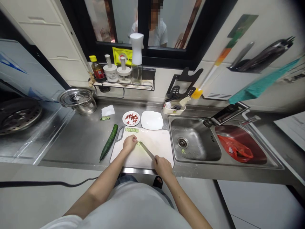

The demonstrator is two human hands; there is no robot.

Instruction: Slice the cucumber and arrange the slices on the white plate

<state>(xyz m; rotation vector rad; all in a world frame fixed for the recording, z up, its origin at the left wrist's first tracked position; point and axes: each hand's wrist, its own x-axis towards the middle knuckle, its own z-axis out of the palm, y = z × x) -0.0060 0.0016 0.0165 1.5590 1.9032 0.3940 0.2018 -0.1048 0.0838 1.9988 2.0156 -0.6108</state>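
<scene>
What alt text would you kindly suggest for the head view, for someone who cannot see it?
The right hand holds a knife over a white cutting board, the blade's end by a pale green slice near the left hand. A row of slices lies along the board's far edge; a whole cucumber lies left, a sink right.

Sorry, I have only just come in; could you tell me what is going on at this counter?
A person is working on a white cutting board. The right hand holds a knife, its blade reaching toward a cucumber slice beside the left hand. A row of slices lies along the board's far edge. A whole cucumber rests left of the board, and beyond it sit a plate of red pieces and a bare white plate.
</scene>
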